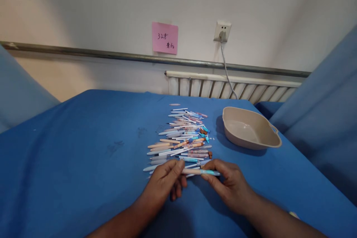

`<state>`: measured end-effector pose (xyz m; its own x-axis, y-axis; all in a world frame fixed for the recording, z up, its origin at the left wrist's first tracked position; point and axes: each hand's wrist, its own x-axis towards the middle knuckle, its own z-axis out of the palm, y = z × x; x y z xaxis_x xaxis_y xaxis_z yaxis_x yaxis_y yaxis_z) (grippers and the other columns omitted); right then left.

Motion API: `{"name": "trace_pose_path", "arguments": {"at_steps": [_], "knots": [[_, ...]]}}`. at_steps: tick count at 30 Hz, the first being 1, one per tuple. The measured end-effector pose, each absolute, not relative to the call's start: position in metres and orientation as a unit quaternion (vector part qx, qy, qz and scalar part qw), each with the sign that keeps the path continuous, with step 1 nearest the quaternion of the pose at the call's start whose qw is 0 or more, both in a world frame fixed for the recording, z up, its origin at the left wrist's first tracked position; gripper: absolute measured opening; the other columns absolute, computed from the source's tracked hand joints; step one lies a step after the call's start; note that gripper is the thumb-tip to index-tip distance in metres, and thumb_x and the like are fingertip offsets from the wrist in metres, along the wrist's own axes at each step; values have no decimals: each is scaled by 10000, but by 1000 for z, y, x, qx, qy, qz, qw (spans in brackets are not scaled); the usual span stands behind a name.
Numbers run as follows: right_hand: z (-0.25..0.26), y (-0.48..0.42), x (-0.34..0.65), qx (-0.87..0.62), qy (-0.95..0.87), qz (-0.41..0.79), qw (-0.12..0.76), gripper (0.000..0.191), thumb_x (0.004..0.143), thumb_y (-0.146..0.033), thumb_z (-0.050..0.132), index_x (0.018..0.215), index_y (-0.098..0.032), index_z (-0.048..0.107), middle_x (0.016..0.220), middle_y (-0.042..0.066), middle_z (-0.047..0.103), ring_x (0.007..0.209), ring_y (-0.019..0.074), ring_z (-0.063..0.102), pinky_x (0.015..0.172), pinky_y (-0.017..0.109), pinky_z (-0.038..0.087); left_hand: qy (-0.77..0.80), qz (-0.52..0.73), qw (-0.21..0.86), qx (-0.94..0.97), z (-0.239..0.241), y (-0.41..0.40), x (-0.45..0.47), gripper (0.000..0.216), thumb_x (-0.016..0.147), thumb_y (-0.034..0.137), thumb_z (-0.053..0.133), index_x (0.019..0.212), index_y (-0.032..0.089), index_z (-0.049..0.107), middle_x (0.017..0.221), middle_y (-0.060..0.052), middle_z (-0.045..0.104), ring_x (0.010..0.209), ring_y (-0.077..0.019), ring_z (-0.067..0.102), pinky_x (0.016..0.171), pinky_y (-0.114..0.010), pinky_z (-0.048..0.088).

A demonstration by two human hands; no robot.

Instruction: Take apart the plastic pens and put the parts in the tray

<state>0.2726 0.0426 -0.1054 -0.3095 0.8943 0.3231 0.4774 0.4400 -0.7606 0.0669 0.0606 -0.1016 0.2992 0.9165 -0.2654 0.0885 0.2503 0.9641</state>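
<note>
Between my two hands is a pen [195, 171] with a peach barrel and a turquoise-blue section, held level just above the table. My left hand [169, 178] pinches its peach end between thumb and fingers. My right hand [228, 182] grips the turquoise end, its fingers covering part of it. Just beyond my hands lies a long spread of pen parts [178, 134]: peach, pale blue and grey barrels, white refills, and patterned pieces with brown or blue ends. Some parts under my hands are hidden.
A beige plastic basin [248, 128] stands at the right on the blue-covered table [83, 163]. Behind are a radiator [212, 85], a metal rail [119, 55], a pink note [165, 38] and a socket [222, 31] with a plugged cable. Blue curtains [320, 100] hang at both sides.
</note>
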Motion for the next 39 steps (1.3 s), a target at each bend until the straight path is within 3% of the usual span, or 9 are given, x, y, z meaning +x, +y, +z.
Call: {"name": "trace_pose_path", "arguments": {"at_steps": [3, 6, 8, 11, 15, 24, 30, 34, 39], "knots": [[-106, 42, 273, -451, -763, 270, 376, 101, 871, -255, 586, 918, -196, 653, 795, 18, 708, 700, 140, 642, 664, 221, 457, 502, 316, 600, 537, -99, 61, 67, 447, 762, 572, 595, 610, 157, 526, 462, 37, 526, 363, -67, 431, 376, -178, 320], [-106, 42, 274, -450, -762, 268, 382, 97, 873, -253, 583, 911, -199, 654, 791, 16, 710, 702, 140, 642, 663, 221, 456, 480, 357, 608, 521, -98, 61, 69, 365, 646, 466, 751, 710, 156, 569, 554, 53, 537, 434, -65, 453, 406, -167, 361], [-106, 42, 274, -448, -760, 269, 386, 93, 874, -248, 580, 909, -203, 654, 788, 12, 710, 705, 138, 643, 660, 219, 453, 466, 383, 623, 498, -98, 62, 69, 450, 574, 432, 809, 859, 167, 584, 687, 32, 589, 500, -85, 508, 410, -170, 393], [-105, 43, 274, -448, -762, 269, 383, 94, 875, -255, 580, 906, -203, 652, 780, 11, 708, 692, 138, 640, 648, 220, 450, 470, 380, 634, 483, -100, 62, 69, 507, 650, 543, 724, 955, 169, 567, 758, -15, 637, 512, -117, 559, 384, -185, 397], [-106, 43, 274, -446, -767, 269, 376, 110, 881, -267, 569, 922, -205, 650, 790, 18, 708, 696, 145, 640, 653, 228, 456, 491, 327, 615, 524, -100, 61, 67, 466, 790, 589, 549, 629, 152, 540, 488, 25, 534, 364, -73, 432, 371, -181, 330], [-104, 43, 276, -453, -766, 277, 363, 107, 877, -266, 575, 912, -203, 654, 799, 19, 706, 717, 149, 645, 673, 234, 465, 469, 379, 589, 538, -99, 63, 65, 276, 661, 369, 754, 685, 154, 583, 574, 52, 512, 497, -78, 442, 469, -179, 341], [-105, 42, 275, -445, -761, 272, 386, 102, 885, -255, 564, 923, -208, 646, 818, 20, 707, 734, 149, 645, 690, 235, 465, 468, 372, 610, 520, -100, 60, 67, 373, 702, 478, 703, 866, 166, 581, 611, 38, 555, 499, -104, 483, 467, -202, 380], [-106, 42, 275, -443, -759, 270, 394, 101, 886, -255, 562, 927, -208, 641, 815, 17, 699, 720, 145, 640, 680, 231, 462, 489, 342, 598, 534, -98, 58, 68, 402, 782, 540, 585, 654, 160, 548, 555, 19, 557, 457, -100, 474, 466, -211, 374], [-107, 44, 275, -443, -744, 301, 399, 107, 881, -274, 568, 894, -205, 650, 772, 7, 686, 681, 137, 618, 643, 221, 455, 486, 359, 586, 540, -93, 58, 69, 311, 731, 445, 665, 642, 172, 546, 559, 38, 551, 485, -102, 467, 496, -211, 366]]}}
